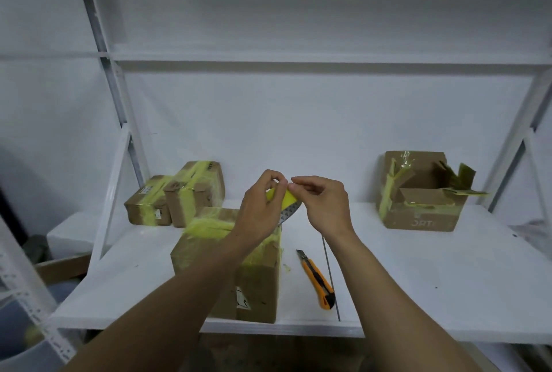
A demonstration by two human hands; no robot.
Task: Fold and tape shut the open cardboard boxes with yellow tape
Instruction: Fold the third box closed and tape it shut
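Note:
A roll of yellow tape [286, 201] is held up above the shelf, gripped by my left hand [263, 207]. My right hand [322, 201] pinches at the tape's edge near the top of the roll. Right under my left forearm stands a closed cardboard box [257, 279] wrapped with yellow tape. At the back right sits an open cardboard box [421, 192] with its flaps up and loose strips of yellow tape hanging from it. Two taped boxes [176, 195] stand together at the back left.
An orange utility knife [318, 280] lies on the white shelf board [418, 282] just right of the near box, blade pointing away. White shelf uprights [119, 120] frame both sides, with another shelf board above. A perforated metal post [38, 306] leans at lower left.

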